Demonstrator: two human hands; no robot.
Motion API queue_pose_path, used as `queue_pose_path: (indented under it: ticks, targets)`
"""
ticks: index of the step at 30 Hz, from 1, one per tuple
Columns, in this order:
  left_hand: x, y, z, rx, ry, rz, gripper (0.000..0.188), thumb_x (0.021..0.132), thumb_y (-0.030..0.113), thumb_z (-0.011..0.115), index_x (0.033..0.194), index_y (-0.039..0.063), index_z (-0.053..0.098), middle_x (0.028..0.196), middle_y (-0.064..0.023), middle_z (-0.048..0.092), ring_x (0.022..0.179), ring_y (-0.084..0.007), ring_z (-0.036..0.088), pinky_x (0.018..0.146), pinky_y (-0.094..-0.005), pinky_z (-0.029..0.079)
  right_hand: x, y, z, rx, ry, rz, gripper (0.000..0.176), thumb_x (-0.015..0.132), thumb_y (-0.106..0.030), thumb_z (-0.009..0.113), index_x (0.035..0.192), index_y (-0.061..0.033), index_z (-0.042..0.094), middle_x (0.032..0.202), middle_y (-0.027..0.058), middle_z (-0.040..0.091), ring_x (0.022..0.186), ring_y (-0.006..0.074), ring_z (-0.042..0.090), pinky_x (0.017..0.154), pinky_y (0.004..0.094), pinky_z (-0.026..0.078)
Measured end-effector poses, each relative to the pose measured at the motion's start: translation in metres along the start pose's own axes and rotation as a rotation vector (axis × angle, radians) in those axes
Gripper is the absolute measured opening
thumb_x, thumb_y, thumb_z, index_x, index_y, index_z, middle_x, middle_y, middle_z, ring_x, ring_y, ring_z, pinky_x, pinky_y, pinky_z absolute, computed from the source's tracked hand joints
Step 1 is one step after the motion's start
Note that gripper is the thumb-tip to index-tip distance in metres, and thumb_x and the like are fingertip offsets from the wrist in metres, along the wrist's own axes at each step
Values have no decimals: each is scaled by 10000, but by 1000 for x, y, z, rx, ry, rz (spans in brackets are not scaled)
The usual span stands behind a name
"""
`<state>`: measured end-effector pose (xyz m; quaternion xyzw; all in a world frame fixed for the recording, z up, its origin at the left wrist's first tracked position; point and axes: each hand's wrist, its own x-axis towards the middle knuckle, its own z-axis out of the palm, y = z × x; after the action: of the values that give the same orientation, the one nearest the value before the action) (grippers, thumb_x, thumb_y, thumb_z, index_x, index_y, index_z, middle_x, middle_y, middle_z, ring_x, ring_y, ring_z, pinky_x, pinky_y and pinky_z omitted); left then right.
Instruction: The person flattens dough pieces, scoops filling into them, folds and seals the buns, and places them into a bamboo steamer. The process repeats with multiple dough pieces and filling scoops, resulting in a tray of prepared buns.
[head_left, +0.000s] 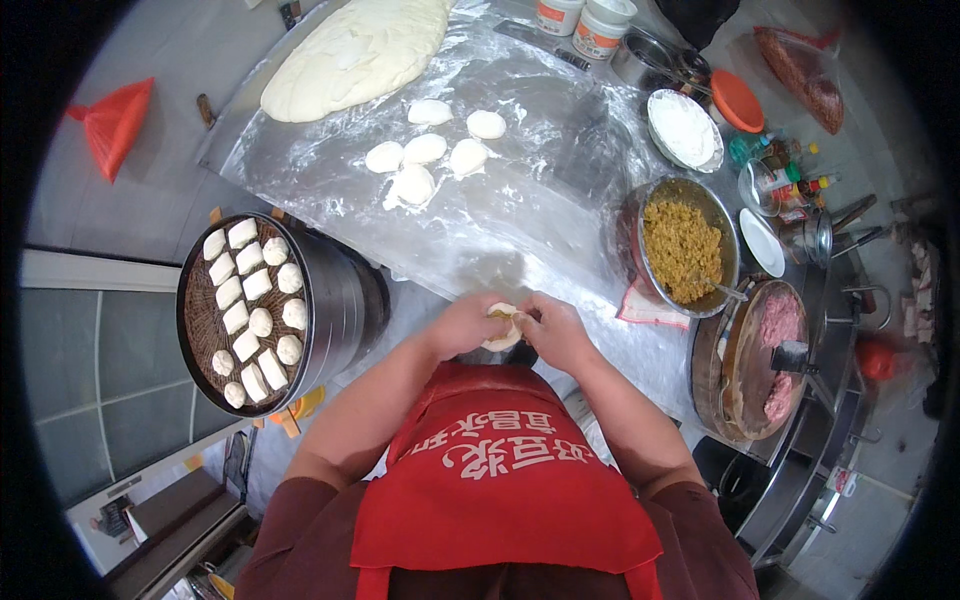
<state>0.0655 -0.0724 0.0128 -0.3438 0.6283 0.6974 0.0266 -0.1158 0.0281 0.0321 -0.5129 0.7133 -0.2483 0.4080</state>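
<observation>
Between my two hands, near the steel table's front edge, is a round dough wrapper (501, 341) with yellowish filling in its middle. My left hand (469, 328) holds it from the left, the thumb over the filling. The fingers of my right hand (551, 328) pinch its right rim. Several flattened dough rounds (425, 148) lie on the floured table (517, 187) beyond my hands. To the right, a metal bowl (682, 240) holds chopped yellow-brown filling with a spoon (724, 289) in it. A large slab of dough (352, 56) lies at the far left of the table.
At left, a round steamer (292, 375) carries shaped buns and rectangular dough pieces. At right stand a wooden chopping board (742, 375) with minced meat and a cleaver (789, 357), a bowl of flour (684, 129), and bottles (795, 176). A long knife (536, 41) lies at the back near tubs.
</observation>
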Motion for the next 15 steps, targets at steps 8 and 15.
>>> queue_pose_path:
  ticks: [8,15]
  targets:
    - [-15,-22,13,-883,205,-94,329,1017,190,610,1309,36,599,1155,-106,681,1024,-192,668,876,-344,561,6,-6,10,10,-30,-31,221,935,-220,679,983,-7,717,949,218,704,921,408,676,821,456,534]
    - [-1,-46,11,-361,258,106,294,982,191,602,1201,4,660,1073,-113,706,971,-174,668,834,-325,542,13,-8,14,-91,-19,-81,232,931,-220,674,985,1,720,956,217,697,947,412,671,845,471,533]
